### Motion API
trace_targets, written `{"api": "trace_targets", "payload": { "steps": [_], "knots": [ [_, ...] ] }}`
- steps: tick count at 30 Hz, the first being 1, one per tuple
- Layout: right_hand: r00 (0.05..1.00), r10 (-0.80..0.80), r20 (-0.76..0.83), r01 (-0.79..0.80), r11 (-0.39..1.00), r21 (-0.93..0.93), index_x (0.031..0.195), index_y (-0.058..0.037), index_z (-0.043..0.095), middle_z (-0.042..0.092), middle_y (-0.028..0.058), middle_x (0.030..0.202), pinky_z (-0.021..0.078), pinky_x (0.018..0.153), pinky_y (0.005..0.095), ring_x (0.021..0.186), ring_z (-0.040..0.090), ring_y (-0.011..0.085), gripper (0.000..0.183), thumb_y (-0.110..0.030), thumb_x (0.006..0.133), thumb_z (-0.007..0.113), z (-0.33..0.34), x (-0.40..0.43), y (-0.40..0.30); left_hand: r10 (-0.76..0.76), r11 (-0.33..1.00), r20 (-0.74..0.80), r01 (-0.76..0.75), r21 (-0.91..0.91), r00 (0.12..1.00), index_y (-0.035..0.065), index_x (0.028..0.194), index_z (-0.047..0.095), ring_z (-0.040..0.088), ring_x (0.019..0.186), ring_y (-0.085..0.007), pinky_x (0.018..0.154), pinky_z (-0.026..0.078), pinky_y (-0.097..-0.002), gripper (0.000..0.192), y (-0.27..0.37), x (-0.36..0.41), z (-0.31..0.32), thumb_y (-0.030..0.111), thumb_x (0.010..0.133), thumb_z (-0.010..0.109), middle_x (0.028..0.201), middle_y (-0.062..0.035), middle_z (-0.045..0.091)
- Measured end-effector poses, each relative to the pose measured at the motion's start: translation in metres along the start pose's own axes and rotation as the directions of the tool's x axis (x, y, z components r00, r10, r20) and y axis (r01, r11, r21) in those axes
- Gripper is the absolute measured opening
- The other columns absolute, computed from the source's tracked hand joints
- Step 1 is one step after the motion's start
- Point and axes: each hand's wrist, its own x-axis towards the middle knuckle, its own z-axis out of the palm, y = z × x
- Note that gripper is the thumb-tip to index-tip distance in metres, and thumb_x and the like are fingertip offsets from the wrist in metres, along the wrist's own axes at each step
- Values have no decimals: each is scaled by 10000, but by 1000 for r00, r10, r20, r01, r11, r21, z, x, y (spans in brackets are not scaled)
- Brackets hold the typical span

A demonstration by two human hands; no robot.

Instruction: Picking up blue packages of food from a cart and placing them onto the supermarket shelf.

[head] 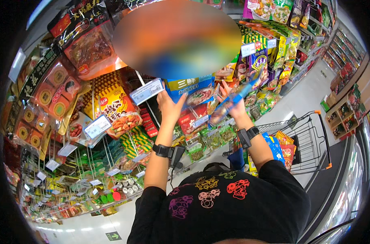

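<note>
My left hand (169,105) is at the left edge of a blue hotpot seasoning packet (200,93) on the rack, its thumb lying over the front. A price tag (147,91) on a hook juts out just beside the fingers. In my right hand (237,105) is another blue plastic packet (223,110), turned nearly edge-on and tilted; its front cannot be read from here. The fingers of that hand are partly hidden behind it. A blurred patch covers the upper part of the blue packet on the rack.
Hanging packets fill the rack, including a yellow-and-red seasoning bag (119,111) on the left. Below are bags of dried goods (214,137). A wire shopping cart (313,140) stands at my right with several packets in it. Freezer cases (340,189) line the far right.
</note>
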Motion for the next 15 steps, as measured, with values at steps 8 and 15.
{"api": "trace_targets", "payload": {
  "steps": [8, 15],
  "knots": [
    [998, 56, 29, -53, 994, -98, 1206, -208, 377, 316, 41, 1305, 301, 928, 452, 1177, 298, 219, 423, -455, 866, 329, -17, 45, 0, -218, 945, -99, 184, -271, 971, -29, 1087, 382, 492, 885, -295, 771, 397, -371, 632, -8, 22, 18, 205, 610, 723, 1008, -169, 488],
    [993, 114, 37, -109, 989, -102, 1178, -201, 390, 338, 44, 1271, 314, 910, 437, 1146, 319, 215, 409, -455, 863, 336, -19, 62, 10, -74, 974, -33, 66, -215, 997, -13, 1026, 448, 526, 896, -288, 756, 421, -350, 565, 2, 25, 28, 212, 590, 729, 952, -170, 515]
  ]
}}
